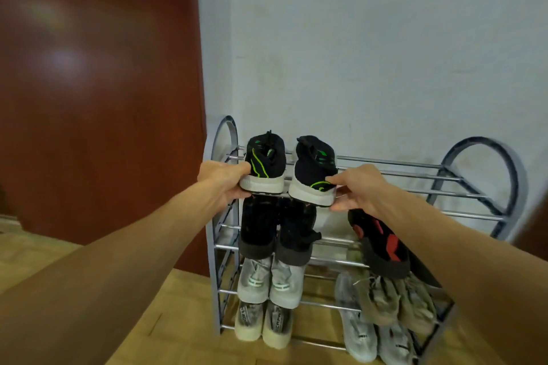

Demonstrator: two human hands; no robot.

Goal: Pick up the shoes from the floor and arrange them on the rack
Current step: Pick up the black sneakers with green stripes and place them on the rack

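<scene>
1. Wood floor, pale wall, red door at left.
2. My left hand grips the left black shoe at its heel.
3. My right hand pinches the right black shoe likewise.
4. Both shoes sit on the rack top shelf, toes toward the wall.

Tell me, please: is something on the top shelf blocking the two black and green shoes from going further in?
Nothing visible does. The left hand and right hand hold the black and green shoes by the heels at the left end of the top shelf; its bars behind and beside them are bare.
</scene>
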